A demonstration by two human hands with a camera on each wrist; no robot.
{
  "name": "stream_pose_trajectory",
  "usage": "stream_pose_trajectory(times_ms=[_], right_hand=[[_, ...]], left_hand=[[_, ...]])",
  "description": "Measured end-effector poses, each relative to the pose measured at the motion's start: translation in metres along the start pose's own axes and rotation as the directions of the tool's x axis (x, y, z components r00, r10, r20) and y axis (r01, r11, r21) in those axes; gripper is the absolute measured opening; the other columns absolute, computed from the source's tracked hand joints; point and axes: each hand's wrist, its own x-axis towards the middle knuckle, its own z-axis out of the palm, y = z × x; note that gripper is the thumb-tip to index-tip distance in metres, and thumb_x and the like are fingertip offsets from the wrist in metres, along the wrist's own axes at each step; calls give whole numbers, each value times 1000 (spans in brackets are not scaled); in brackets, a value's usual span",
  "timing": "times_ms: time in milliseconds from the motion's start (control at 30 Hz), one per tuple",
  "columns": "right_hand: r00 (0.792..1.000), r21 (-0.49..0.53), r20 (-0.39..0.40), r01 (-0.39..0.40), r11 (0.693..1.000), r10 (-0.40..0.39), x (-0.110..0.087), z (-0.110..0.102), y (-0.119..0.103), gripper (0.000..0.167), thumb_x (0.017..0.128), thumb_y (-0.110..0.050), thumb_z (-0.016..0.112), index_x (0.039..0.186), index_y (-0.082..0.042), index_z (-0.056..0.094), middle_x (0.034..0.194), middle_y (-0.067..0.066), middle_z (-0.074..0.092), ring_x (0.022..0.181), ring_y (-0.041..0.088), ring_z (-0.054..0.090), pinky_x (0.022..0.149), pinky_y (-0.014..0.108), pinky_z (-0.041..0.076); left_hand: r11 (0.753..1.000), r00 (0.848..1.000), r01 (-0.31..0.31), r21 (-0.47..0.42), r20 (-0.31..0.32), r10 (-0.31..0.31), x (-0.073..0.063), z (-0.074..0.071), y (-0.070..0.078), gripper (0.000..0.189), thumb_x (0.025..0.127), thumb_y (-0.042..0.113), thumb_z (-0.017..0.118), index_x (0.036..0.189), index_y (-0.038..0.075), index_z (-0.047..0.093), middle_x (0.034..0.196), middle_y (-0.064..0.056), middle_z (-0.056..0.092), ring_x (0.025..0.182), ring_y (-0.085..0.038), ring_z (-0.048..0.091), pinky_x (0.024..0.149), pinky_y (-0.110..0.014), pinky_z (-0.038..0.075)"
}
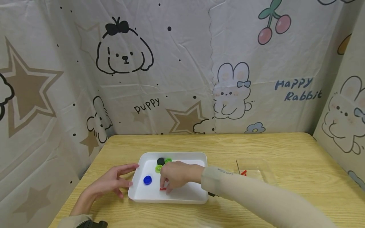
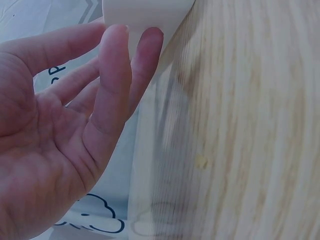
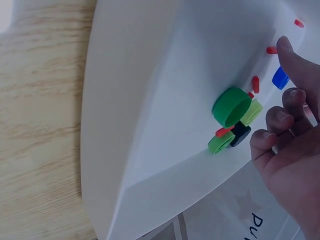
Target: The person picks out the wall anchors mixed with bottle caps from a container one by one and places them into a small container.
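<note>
A white rectangular tray (image 1: 191,200) sits on the wooden table, holding bottle caps and small red sticks. My right hand (image 1: 176,174) reaches down into it, pinching a small red stick (image 1: 163,189) between thumb and fingertips; the same stick (image 3: 271,50) shows beside the thumb in the right wrist view. A blue cap (image 1: 147,180) lies to the left of that hand. Near its knuckles are a black cap (image 1: 161,161) and a light green cap (image 1: 158,168). My left hand (image 1: 109,180) has spread, relaxed fingers, their tips at the tray's left wall.
In the right wrist view, a large dark green cap (image 3: 231,108) stands among smaller caps, with another red stick (image 3: 255,84) close by. Right of the tray, a clear plastic box (image 1: 265,172) has red pieces (image 1: 243,172) in it. A printed curtain (image 1: 182,79) hangs behind the table.
</note>
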Motion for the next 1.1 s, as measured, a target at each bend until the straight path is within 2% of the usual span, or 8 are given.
stream_pose_trajectory(times_ms=[200, 500, 733, 1100], right_hand=[[999, 11, -28, -19, 1000, 19, 2, -2, 0, 18, 84, -23, 92, 101, -26, 87, 73, -16, 61, 70, 1, 52, 59, 19, 45], [999, -16, 23, -23, 1000, 23, 5, 1, -2, 21, 86, -23, 91, 105, -27, 87, 83, -22, 67, 76, 0, 54, 65, 18, 47], [999, -22, 22, -39, 999, 39, 5, 3, -3, 18, 85, -19, 91, 100, -28, 87, 90, -22, 72, 79, -3, 57, 68, 15, 48], [999, -44, 20, -36, 998, 37, 0, 4, 2, 15, 86, -15, 90, 84, -29, 84, 80, -25, 66, 79, -1, 56, 70, 17, 47]], left_hand=[[1000, 1000, 5, -6, 2, -5, 0, 0, -1, 75, 97, 7, 73, 161, -3, 36, 167, -32, 25, 85, -32, 71, 55, -42, 62], [1000, 1000, 6, 2, 8, -6, 0, -1, -3, 75, 97, 8, 73, 161, -3, 35, 167, -32, 24, 89, -33, 72, 56, -42, 63], [1000, 1000, 7, 0, 2, -7, 0, -1, -4, 75, 97, 8, 74, 161, -1, 37, 167, -31, 25, 90, -34, 72, 56, -43, 63], [1000, 1000, -2, -3, -3, 2, 2, -1, -5, 74, 97, 7, 73, 161, -2, 36, 167, -31, 25, 91, -34, 71, 56, -45, 63]])
